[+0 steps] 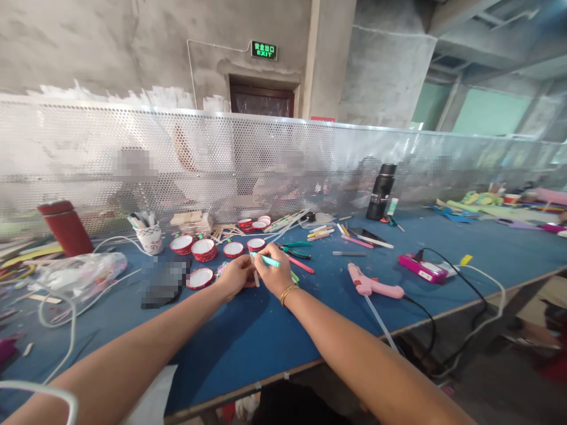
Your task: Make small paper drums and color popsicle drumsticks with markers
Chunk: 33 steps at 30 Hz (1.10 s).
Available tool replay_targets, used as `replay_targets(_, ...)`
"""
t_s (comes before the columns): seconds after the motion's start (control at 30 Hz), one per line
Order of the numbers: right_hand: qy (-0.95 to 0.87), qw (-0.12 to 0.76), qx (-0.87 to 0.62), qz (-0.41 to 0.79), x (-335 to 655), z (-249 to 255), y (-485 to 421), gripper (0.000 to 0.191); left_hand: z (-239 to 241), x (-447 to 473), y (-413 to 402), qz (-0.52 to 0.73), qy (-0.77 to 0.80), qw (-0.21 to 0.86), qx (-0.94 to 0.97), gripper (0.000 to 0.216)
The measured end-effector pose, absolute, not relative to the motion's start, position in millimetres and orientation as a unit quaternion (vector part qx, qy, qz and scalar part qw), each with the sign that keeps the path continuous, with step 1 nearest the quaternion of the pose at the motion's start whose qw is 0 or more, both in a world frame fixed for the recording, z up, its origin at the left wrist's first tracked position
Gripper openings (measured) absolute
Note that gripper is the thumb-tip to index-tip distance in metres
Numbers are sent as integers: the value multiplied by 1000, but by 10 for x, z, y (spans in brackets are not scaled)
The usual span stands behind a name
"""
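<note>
Both of my hands meet over the middle of the blue table. My right hand (273, 273) is closed around a light-blue marker pen (270, 261). Between the hands a thin popsicle stick (256, 278) stands nearly upright, its upper end reddish, pinched by the fingers of my left hand (238, 274). The pen's tip is hidden near the stick. Just beyond and left of my hands sit several red-rimmed paper cups (204, 248) with white insides. A further red-rimmed cup (200, 278) lies close to my left wrist.
Right of my hands lie a pink glue gun (370, 284), teal pliers (296, 250) and several markers (320, 232). A magenta power strip (423, 269) trails cords over the table's edge. Behind stand a black bottle (381, 193), a red bottle (66, 229) and a pen cup (149, 237), before a perforated metal screen (266, 141).
</note>
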State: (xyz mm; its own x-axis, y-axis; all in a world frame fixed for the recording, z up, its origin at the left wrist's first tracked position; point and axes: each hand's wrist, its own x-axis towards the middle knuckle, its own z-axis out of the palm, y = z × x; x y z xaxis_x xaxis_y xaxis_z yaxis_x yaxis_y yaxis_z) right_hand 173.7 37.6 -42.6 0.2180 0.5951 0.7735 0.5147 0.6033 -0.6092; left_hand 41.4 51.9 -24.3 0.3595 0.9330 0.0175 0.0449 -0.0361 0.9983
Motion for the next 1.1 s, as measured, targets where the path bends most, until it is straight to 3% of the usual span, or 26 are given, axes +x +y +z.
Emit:
replay_targets(0.23,-597,646,-476,9,1792,-450,426,13,-231,414,525,390,411,571,594,37)
replay_targets(1.1,-606,652,-454,30,1765,-440,381,12,-257,413,540,393,401,579,591,36)
